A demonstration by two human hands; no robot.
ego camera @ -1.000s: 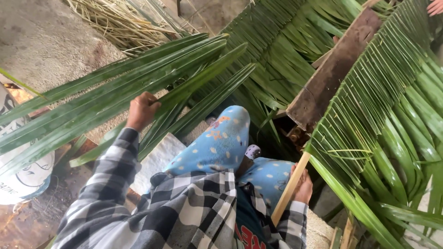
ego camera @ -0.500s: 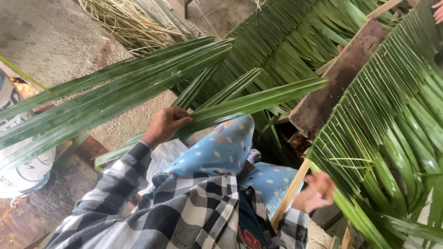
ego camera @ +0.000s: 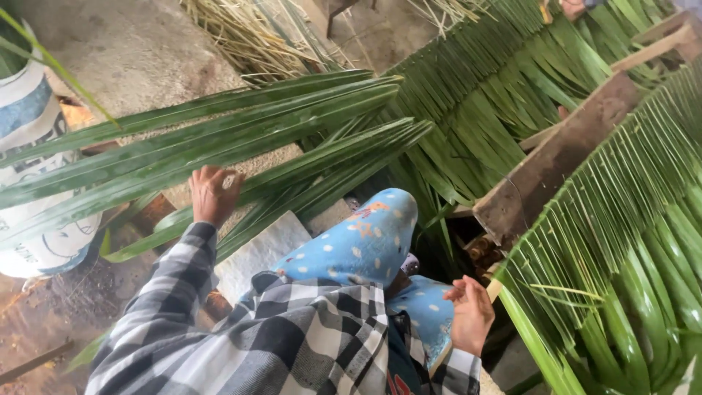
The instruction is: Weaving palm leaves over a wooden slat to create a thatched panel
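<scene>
My left hand (ego camera: pixel 212 194) reaches out to a loose stack of long green palm leaves (ego camera: pixel 219 139), fingers spread against the lower leaves and gripping none that I can see. My right hand (ego camera: pixel 472 314) hovers open beside my knee in blue dotted trousers (ego camera: pixel 358 241). It is just left of the near edge of a panel of folded leaves (ego camera: pixel 621 241). The pale stick (ego camera: pixel 496 289) that this panel is threaded on pokes out beside my fingers, apart from them.
A rough wooden plank (ego camera: pixel 556 157) runs between this panel and a second leaf panel (ego camera: pixel 475 95) beyond it. Another person's hand (ego camera: pixel 574 7) shows at the top edge. A white sack (ego camera: pixel 36 146) stands at the left, and dry straw (ego camera: pixel 256 36) lies at the back.
My left hand let go of the leaf it had swung toward my knee and went back left to the stack. My right hand, off the stick, is now raised and open.
</scene>
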